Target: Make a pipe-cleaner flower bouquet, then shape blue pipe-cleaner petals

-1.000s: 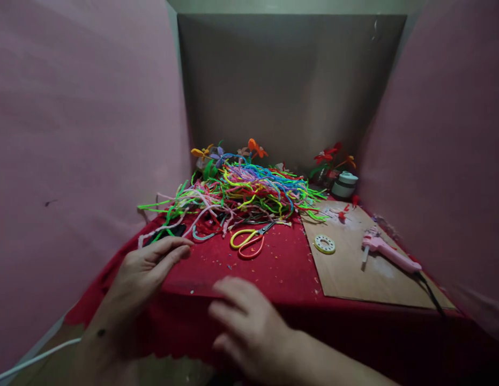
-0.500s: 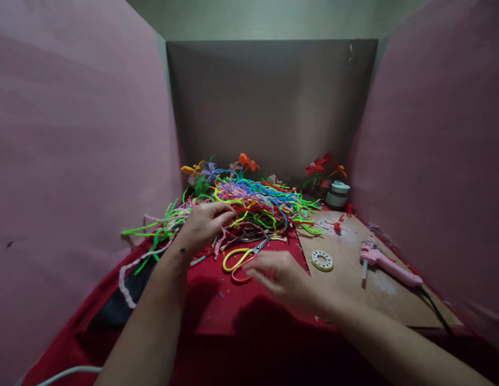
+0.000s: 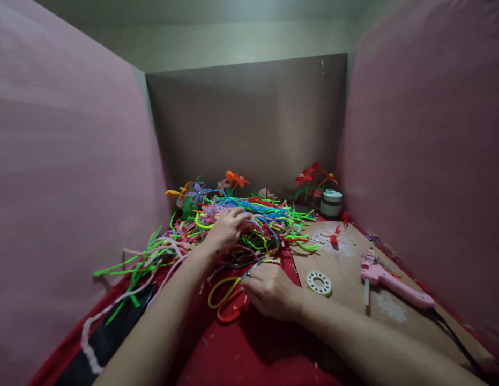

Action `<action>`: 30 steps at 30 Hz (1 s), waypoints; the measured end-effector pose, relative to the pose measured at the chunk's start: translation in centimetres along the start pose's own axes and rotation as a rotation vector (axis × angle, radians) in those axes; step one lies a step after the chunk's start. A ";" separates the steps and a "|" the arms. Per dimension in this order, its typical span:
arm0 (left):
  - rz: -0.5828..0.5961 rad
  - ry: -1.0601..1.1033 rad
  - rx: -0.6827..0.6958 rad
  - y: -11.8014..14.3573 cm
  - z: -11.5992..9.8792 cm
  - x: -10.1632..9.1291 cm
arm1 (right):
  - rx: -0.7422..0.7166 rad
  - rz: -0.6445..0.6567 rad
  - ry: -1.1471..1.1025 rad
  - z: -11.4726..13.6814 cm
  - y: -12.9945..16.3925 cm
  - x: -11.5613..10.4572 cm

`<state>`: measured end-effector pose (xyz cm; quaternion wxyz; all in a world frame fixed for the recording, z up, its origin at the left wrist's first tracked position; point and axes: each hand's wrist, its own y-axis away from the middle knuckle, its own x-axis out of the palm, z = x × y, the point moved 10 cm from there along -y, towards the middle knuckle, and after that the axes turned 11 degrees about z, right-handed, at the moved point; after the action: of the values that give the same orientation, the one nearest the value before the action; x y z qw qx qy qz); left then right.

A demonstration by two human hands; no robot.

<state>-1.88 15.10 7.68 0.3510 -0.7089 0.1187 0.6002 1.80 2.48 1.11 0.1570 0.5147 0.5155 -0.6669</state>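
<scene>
Yellow-handled scissors (image 3: 229, 297) lie under the right hand (image 3: 271, 292); the left hand (image 3: 227, 230) grips pipe cleaners (image 3: 249, 222).

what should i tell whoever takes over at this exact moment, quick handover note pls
Left hand: reaching into the tangled heap of multicoloured pipe cleaners; whether it grips any is unclear.
Right hand: resting on the yellow-and-orange-handled scissors on the red tablecloth; grip unclear.
Nearby: brown board with a white perforated ring and a pink glue gun.
Done: finished pipe-cleaner flowers stand at the back.
Left: nothing cut yet.
</scene>
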 end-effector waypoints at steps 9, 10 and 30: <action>0.219 -0.165 0.008 1.6 1.7 6.0 | 0.022 -0.003 -0.171 0.2 0.3 -0.2; 0.228 -0.168 0.002 1.8 1.8 6.2 | 0.023 -0.008 -0.185 0.2 0.3 -0.3; 0.141 -0.016 -0.001 -5.6 3.2 0.6 | 0.055 -0.037 -0.294 0.1 0.4 -0.6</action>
<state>-0.91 21.39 9.03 0.3087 -0.6940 0.1650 0.6292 2.34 2.03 1.43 0.2043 0.4062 0.4779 -0.7516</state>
